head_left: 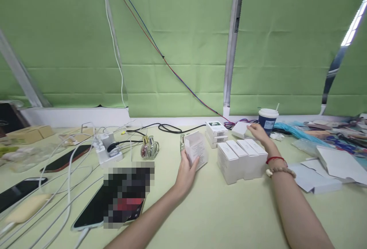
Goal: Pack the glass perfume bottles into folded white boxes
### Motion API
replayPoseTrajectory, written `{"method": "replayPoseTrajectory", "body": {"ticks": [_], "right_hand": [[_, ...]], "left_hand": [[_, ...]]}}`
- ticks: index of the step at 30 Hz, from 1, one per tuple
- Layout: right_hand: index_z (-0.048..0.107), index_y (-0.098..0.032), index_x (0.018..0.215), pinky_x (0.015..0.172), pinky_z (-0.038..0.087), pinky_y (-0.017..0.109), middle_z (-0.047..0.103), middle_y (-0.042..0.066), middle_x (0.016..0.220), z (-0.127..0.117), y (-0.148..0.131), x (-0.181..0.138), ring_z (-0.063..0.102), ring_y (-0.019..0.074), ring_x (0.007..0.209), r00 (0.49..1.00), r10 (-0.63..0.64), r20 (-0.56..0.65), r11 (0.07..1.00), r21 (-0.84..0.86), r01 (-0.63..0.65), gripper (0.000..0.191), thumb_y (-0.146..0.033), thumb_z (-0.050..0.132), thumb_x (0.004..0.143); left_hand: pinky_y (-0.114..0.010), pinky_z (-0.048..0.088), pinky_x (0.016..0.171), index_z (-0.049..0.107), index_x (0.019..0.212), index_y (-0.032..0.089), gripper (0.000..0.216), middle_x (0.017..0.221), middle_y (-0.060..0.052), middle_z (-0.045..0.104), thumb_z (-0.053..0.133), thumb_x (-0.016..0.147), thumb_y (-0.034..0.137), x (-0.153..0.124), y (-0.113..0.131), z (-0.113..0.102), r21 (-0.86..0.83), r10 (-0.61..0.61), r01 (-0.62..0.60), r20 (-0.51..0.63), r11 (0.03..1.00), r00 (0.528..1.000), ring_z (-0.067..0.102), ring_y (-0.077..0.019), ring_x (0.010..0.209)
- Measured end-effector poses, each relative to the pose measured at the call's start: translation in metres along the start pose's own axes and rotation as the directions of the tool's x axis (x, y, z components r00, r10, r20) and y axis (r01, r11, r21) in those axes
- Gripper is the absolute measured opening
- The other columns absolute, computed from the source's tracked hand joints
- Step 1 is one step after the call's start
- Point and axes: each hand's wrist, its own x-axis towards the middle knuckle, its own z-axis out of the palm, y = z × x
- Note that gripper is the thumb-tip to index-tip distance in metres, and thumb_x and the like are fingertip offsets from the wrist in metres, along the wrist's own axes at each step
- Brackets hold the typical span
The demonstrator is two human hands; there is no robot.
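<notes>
My left hand (187, 172) grips a small white carton (197, 150) with printed text, held upright on the pale green table. A small glass bottle (182, 142) stands just behind it. My right hand (259, 133), with a red cord and a bead bracelet at the wrist, reaches back over a row of three white boxes (242, 160) and pinches a small white box (240, 129). A stack of white boxes with barcodes (216, 133) sits between the two hands.
A blue paper cup with lid (267, 120) stands behind the right hand. Two round perfume bottles (149, 147), a white power strip (107, 151) with cables, and several phones (65, 158) lie left. Flat white cartons (329, 168) lie right. Green blinds back the table.
</notes>
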Motion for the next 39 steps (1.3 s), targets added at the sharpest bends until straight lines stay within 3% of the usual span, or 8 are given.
{"method": "replayPoseTrajectory", "body": {"ticks": [5, 10, 15, 20, 24, 28, 35, 39], "right_hand": [[0.061, -0.013, 0.085, 0.084, 0.048, 0.037, 0.052, 0.016, 0.116, -0.047, -0.038, 0.014, 0.059, 0.0226, 0.092, 0.934, 0.157, -0.321, 0.985, 0.125, -0.123, 0.028, -0.035, 0.055, 0.070], [0.060, -0.020, 0.108, 0.088, 0.048, 0.038, 0.041, 0.013, 0.134, -0.085, -0.116, -0.013, 0.061, 0.0212, 0.095, 0.929, -0.040, -0.369, 0.981, 0.162, 0.107, 0.038, -0.037, 0.053, 0.076], [0.055, -0.021, 0.119, 0.092, 0.047, 0.034, 0.033, 0.011, 0.137, -0.081, -0.180, -0.055, 0.054, 0.0229, 0.110, 0.957, -0.278, 0.079, 0.952, 0.160, 0.263, 0.046, -0.046, 0.051, 0.081], [0.053, -0.024, 0.123, 0.089, 0.048, 0.032, 0.038, 0.007, 0.135, -0.058, -0.216, -0.087, 0.051, 0.0215, 0.111, 0.700, -0.452, 0.553, 0.889, 0.219, 0.401, 0.046, -0.050, 0.047, 0.085], [0.056, -0.024, 0.119, 0.091, 0.045, 0.035, 0.046, 0.006, 0.129, -0.045, -0.228, -0.101, 0.051, 0.0221, 0.111, 0.527, -0.499, 0.688, 0.851, 0.274, 0.449, 0.042, -0.048, 0.047, 0.086], [0.049, -0.025, 0.130, 0.085, 0.047, 0.032, 0.053, 0.008, 0.126, -0.042, -0.227, -0.101, 0.054, 0.0210, 0.106, 0.564, -0.504, 0.654, 0.853, 0.275, 0.443, 0.046, -0.040, 0.048, 0.087], [0.052, -0.027, 0.128, 0.072, 0.048, 0.028, 0.066, 0.005, 0.107, -0.049, -0.221, -0.088, 0.063, 0.0174, 0.086, 0.712, -0.403, 0.575, 0.909, 0.160, 0.385, 0.044, -0.040, 0.048, 0.086], [0.037, -0.028, 0.140, 0.082, 0.049, 0.033, 0.053, 0.008, 0.131, -0.050, -0.215, -0.088, 0.060, 0.0244, 0.104, 0.617, -0.243, 0.749, 0.950, 0.054, 0.308, 0.075, -0.056, 0.059, 0.074]], "left_hand": [[-0.042, 0.032, 0.106, 0.020, 0.137, 0.019, 0.060, 0.138, -0.016, 0.037, 0.045, 0.087, 0.040, 0.003, -0.008, -0.001, 0.057, 0.066, -0.058, -0.150, 0.997, 0.986, 0.037, -0.0242, 0.129], [-0.049, 0.024, 0.109, 0.015, 0.139, 0.017, 0.066, 0.141, -0.018, 0.026, 0.050, 0.084, 0.031, 0.006, -0.007, -0.007, 0.299, 0.255, -0.171, -0.270, 0.939, 0.929, 0.025, -0.0278, 0.134], [-0.054, 0.025, 0.107, 0.019, 0.131, 0.020, 0.068, 0.141, -0.021, 0.020, 0.060, 0.079, 0.033, 0.005, 0.018, -0.019, 0.550, 0.602, -0.396, -0.261, 0.735, 0.755, 0.019, -0.0314, 0.137], [-0.052, 0.033, 0.103, 0.021, 0.123, 0.027, 0.069, 0.141, -0.019, 0.024, 0.068, 0.073, 0.034, 0.001, 0.024, -0.020, 0.536, 0.776, -0.600, -0.186, 0.594, 0.602, 0.028, -0.0305, 0.135], [-0.044, 0.038, 0.100, 0.028, 0.122, 0.024, 0.055, 0.133, -0.015, 0.039, 0.059, 0.080, 0.039, -0.006, 0.019, -0.015, 0.255, 0.557, -0.499, -0.277, 0.828, 0.783, 0.040, -0.0262, 0.127], [-0.034, 0.050, 0.081, 0.036, 0.121, 0.022, 0.048, 0.115, -0.010, 0.056, 0.051, 0.084, 0.048, -0.013, 0.026, -0.008, -0.145, 0.141, -0.174, -0.212, 0.974, 0.967, 0.058, -0.0197, 0.099], [-0.028, 0.051, 0.069, 0.048, 0.117, 0.019, 0.057, 0.105, -0.010, 0.062, 0.033, 0.085, 0.064, -0.029, 0.041, 0.005, -0.354, -0.098, 0.050, -0.119, 0.934, 0.988, 0.060, -0.0199, 0.092], [-0.029, 0.051, 0.067, 0.050, 0.115, 0.021, 0.061, 0.097, -0.008, 0.065, 0.033, 0.081, 0.070, -0.037, 0.040, 0.014, -0.396, -0.215, 0.185, -0.033, 0.899, 0.976, 0.062, -0.0201, 0.088]]}}
